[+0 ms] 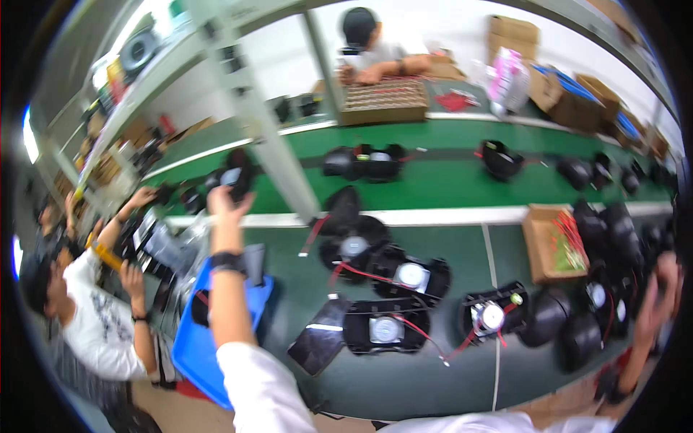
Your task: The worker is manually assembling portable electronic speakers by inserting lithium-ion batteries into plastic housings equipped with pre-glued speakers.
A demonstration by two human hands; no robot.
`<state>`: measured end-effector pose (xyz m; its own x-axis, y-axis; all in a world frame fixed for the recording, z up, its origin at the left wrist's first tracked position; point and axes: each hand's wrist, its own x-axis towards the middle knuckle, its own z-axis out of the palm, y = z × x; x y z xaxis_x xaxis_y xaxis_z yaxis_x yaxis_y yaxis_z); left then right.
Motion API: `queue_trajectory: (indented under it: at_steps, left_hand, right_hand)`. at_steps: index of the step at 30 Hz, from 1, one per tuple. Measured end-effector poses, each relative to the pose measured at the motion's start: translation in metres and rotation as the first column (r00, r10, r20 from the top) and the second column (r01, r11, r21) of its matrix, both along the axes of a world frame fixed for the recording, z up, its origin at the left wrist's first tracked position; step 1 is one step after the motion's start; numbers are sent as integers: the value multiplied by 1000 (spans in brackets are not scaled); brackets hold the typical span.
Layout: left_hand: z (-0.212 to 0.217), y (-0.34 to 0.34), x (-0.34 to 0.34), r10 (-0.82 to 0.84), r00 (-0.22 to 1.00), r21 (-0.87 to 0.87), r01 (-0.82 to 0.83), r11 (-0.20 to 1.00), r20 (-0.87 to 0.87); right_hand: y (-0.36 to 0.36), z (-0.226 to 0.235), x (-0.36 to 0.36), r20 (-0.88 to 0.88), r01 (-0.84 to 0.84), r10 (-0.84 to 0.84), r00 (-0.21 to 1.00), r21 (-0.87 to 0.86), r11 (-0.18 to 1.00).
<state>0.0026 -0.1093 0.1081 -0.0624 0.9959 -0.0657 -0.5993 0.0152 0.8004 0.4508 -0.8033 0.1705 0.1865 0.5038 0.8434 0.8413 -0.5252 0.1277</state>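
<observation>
Black housing [240, 170] in the cupped left hand [229, 203], arm [231, 307] outstretched forward; blurred right hand [657, 299] half-open, hold unclear.

Tray [209, 364] L, carton [535, 249] R — spkr units [386, 330] btwn, belt [440, 189] behind.

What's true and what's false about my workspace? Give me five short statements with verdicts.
1. Your left hand holds a black part. True.
2. The blue tray is at the far right. False: the blue tray is on the left, by your left forearm.
3. The conveyor belt is green. True.
4. The person across the belt wears a red cap. False: that person's cap is dark.
5. An open cardboard box holds red wires. True.
</observation>
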Motion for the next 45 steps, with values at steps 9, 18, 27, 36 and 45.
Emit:
queue_trajectory:
  at_steps: [9, 18, 27, 36, 45]
  left_hand:
    - [98, -158, -75, -384, 857, 353, 262, 898, 343]
    - [53, -359, 16, -503, 812, -7, 524, 851, -297]
    - [18, -411, 96, -685, 719, -66, 683, 728, -118]
    - [-6, -427, 118, -707, 658, 19, 735, 678, -260]
    - [-6, -424, 120, -697, 679, 0, 716, 698, -231]
  right_hand:
    - [187, 24, 36, -544, -419, 108, 832, -489, 764]
    - [169, -39, 59, -528, -256, -268, 805, -719, 646]
    - [137, -62, 50, -529, -181, -205, 824, -588, 789]
    - [139, -76, 52, -429, -236, -58, 901, -600, 765]
    - [130, -20, 57, -740, -382, 73, 669, -257, 888]
